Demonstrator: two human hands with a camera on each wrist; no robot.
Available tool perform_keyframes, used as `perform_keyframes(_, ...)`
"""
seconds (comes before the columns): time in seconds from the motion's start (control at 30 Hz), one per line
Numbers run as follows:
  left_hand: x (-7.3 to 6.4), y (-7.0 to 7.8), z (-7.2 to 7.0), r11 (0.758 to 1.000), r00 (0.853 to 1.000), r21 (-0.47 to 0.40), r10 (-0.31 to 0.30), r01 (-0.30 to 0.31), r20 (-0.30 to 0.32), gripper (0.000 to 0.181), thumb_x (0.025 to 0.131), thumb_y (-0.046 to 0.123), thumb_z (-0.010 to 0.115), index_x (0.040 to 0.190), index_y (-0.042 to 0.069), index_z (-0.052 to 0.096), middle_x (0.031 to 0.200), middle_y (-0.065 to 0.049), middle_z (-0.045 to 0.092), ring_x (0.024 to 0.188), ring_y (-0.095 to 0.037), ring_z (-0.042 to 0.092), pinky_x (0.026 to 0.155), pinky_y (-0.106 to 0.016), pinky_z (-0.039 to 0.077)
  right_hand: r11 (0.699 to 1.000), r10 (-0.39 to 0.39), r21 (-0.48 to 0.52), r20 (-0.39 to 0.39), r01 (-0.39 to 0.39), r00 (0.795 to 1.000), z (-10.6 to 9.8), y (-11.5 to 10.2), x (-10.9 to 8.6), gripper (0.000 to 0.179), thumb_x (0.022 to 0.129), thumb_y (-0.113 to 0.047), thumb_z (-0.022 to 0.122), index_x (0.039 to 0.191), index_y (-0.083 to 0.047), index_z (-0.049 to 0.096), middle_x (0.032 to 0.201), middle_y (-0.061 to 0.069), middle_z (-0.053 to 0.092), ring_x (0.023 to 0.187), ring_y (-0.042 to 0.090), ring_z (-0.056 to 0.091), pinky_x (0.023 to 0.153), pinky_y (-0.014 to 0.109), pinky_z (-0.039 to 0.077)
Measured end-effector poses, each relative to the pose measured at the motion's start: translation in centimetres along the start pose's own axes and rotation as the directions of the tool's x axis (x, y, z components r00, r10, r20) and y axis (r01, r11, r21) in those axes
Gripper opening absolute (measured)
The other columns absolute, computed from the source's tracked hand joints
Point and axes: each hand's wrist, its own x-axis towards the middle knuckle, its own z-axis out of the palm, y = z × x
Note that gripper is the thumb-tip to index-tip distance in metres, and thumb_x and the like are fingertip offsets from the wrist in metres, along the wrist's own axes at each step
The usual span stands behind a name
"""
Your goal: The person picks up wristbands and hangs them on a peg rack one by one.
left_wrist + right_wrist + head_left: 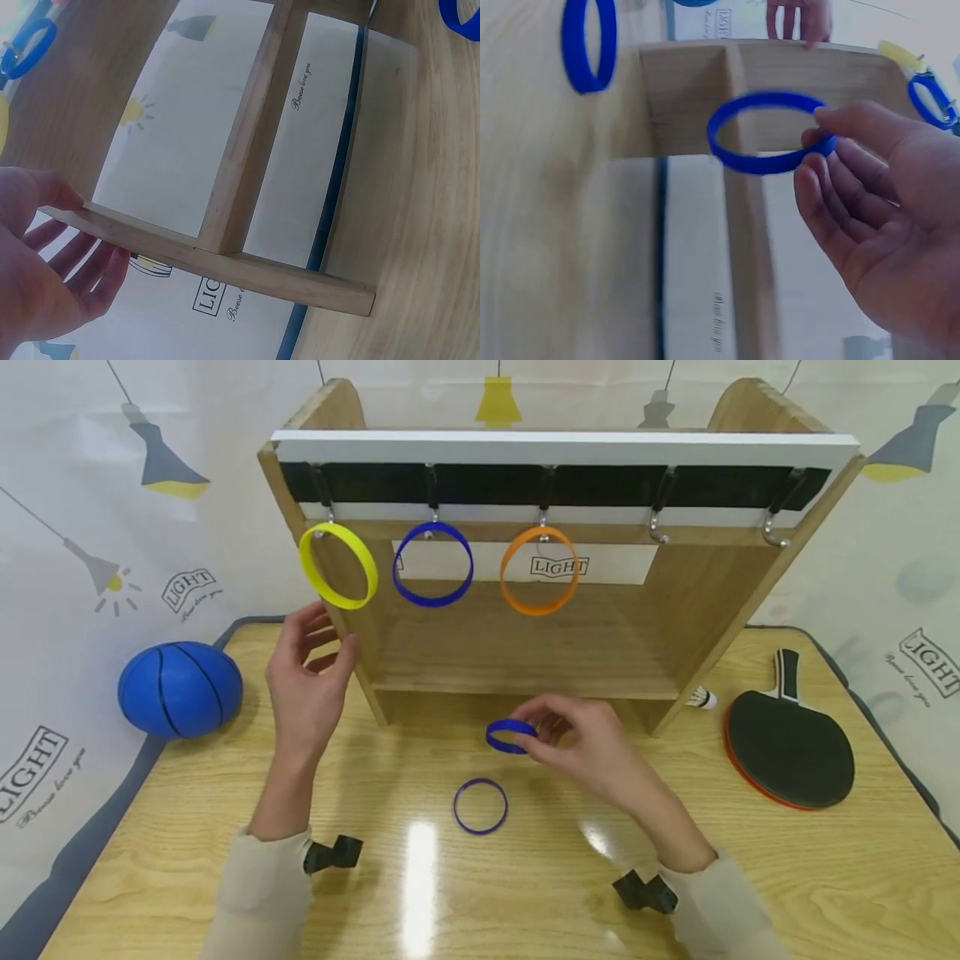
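My left hand (306, 685) holds the left side panel (172, 246) of a wooden rack (525, 647), thumb on the inner face and fingers outside. Between thumb and fingertips, my right hand (588, 739) pinches a blue ring (757, 163) in front of the rack's lower shelf edge. A second blue ring (480, 832) lies flat on the table, nearer the person. From the rack's hooks hang a yellow ring (369, 564) at the left, a blue hanging ring (432, 602), then an orange ring (542, 610). The two hooks on the right (658, 531) carry nothing.
A blue ball (180, 689) sits on the table (360, 910) left of the rack. To the right lie a black table-tennis bat (791, 747) and a shuttlecock (702, 697), partly hidden by the rack's side. A printed cloth backdrop (67, 610) hangs behind.
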Motion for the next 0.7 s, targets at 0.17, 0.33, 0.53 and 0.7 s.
perform_keyframes(0.17, 0.0, 0.0, -0.1, 1.0, 1.0, -0.01, 0.0, 0.0, -0.002, 0.037, 0.09, 0.002, 0.065, 0.127, -0.002, 0.058, 0.12, -0.014, 0.062, 0.105, -0.028, 0.061, 0.079, -0.027, 0.052, 0.992, -0.092, -0.096, -0.044, 0.087, 0.995, -2.0, -2.3, -0.3, 0.023, 0.082, -0.007, 0.08, 0.103, -0.014, 0.073, 0.092, -0.009, 0.067, 0.073, 0.006, 0.059, 0.063, 0.026, 0.053)
perform_keyframes(0.33, -0.1, 0.0, -0.1, 1.0, 1.0, -0.014, -0.005, 0.005, -0.003, 0.038, 0.09, 0.002, 0.066, 0.127, -0.002, 0.057, 0.12, -0.014, 0.062, 0.105, -0.028, 0.061, 0.08, -0.027, 0.052, 0.99, -0.143, 0.005, -0.073, 0.143, 0.987, -5.1, -5.2, -0.6, 0.031, 0.078, 0.001, 0.08, 0.104, -0.015, 0.075, 0.094, -0.006, 0.066, 0.075, 0.01, 0.058, 0.064, 0.024, 0.052)
perform_keyframes(0.53, -0.1, 0.1, 0.0, 1.0, 1.0, -0.01, 0.007, -0.007, -0.003, 0.039, 0.09, 0.002, 0.066, 0.128, -0.002, 0.057, 0.121, -0.014, 0.062, 0.105, -0.028, 0.061, 0.079, -0.027, 0.052, 0.919, -0.017, 0.378, -0.25, 0.113, 0.968, -9.0, -8.2, -0.2, 0.027, 0.08, 0.018, 0.069, 0.106, 0.01, 0.069, 0.095, 0.016, 0.066, 0.073, 0.024, 0.06, 0.063, 0.025, 0.053)
perform_keyframes(0.7, 0.0, 0.1, 0.0, 1.0, 1.0, -0.015, 0.008, -0.008, -0.006, 0.038, 0.09, 0.001, 0.066, 0.127, -0.002, 0.058, 0.12, -0.015, 0.062, 0.104, -0.028, 0.061, 0.079, -0.029, 0.052, 0.686, 0.142, 0.675, -0.491, 0.272, 0.859, -10.4, -8.7, 0.8, 0.03, 0.087, 0.016, 0.061, 0.116, 0.022, 0.057, 0.103, 0.024, 0.064, 0.08, 0.028, 0.06, 0.063, 0.029, 0.055)
